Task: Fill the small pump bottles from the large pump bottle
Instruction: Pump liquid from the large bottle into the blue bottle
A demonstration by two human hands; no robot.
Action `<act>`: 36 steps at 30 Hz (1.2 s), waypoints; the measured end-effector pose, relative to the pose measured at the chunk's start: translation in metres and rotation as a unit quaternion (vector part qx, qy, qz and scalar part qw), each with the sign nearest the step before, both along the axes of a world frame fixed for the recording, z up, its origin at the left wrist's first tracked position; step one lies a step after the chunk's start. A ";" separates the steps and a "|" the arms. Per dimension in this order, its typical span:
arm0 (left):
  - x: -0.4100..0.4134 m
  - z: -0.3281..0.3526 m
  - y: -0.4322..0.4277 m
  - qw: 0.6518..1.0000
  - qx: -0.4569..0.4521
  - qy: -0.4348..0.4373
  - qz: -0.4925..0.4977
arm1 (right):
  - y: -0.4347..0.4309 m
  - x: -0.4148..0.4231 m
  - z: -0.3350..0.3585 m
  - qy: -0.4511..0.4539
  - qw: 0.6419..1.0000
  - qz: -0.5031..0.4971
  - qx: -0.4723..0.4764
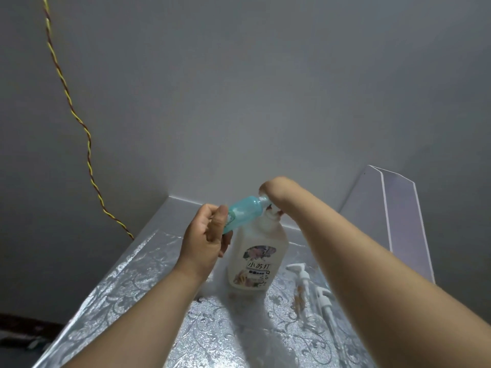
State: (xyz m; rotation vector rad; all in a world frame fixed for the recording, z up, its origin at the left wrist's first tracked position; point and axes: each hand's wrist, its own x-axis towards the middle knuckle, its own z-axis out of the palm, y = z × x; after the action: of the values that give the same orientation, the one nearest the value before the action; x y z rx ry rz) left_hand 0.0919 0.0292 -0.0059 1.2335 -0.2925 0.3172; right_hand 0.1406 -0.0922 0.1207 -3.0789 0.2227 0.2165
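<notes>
Left hand (207,240): fingers curled round the base end of a small translucent turquoise plastic bottle (244,211), thumb laid along its side. The bottle is held in the air, tilted almost level, with its open neck up against the spout on top of the large bottle.

Large white plastic pump bottle with a floral label (255,251): upright on the table with the silver embossed floral foil cover (132,288), near the back edge.

Right hand (273,192): wrist bent sharply down over the large bottle's pump head. Its fingers are hidden behind the wrist, so I cannot tell their grip or how far they are open.

Two loose white pump heads with dip tubes (300,272) lie on the foil just right of the large bottle, partly under the right forearm.

A twisted yellow-and-red cord (89,144) runs down the grey wall on the left. A white panel (398,221) stands at the far right.
</notes>
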 end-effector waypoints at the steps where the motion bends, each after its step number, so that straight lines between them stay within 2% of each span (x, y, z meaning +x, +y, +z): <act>1: 0.000 0.000 0.000 1.000 -0.005 0.002 0.000 | 0.000 -0.003 0.000 0.006 1.000 0.012 -0.008; 7: -0.001 0.000 0.000 1.000 -0.016 0.013 -0.009 | 0.001 -0.011 -0.001 0.005 0.999 0.038 -0.036; 14: -0.001 0.002 -0.001 0.999 -0.033 0.019 -0.015 | -0.004 -0.013 0.009 -0.076 0.991 -0.006 0.112; 16: -0.001 0.002 -0.001 0.999 -0.033 0.020 -0.018 | 0.001 -0.006 0.006 -0.049 0.994 -0.003 0.100; 19: -0.001 0.000 -0.001 0.999 -0.028 0.024 -0.017 | 0.004 -0.005 -0.001 -0.001 0.999 -0.019 0.028; 27: -0.003 0.001 -0.001 0.999 -0.028 0.030 -0.012 | 0.000 -0.016 0.000 -0.039 0.996 0.042 -0.071; 30: -0.003 0.003 -0.001 0.999 -0.035 0.027 -0.016 | -0.001 -0.010 0.007 -0.073 0.994 0.067 -0.044; 32: -0.004 0.005 -0.001 0.999 -0.042 0.023 -0.021 | 0.000 -0.011 0.010 -0.096 0.994 0.043 -0.010; 36: -0.004 0.006 -0.002 0.999 -0.044 0.020 -0.023 | 0.000 -0.008 0.009 -0.029 0.999 0.041 -0.005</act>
State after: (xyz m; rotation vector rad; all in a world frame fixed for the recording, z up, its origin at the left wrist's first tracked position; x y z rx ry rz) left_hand 0.0882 0.0273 0.0004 1.1436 -0.2682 0.2628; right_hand 0.1328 -0.0925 0.1294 -3.1020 0.0948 0.1308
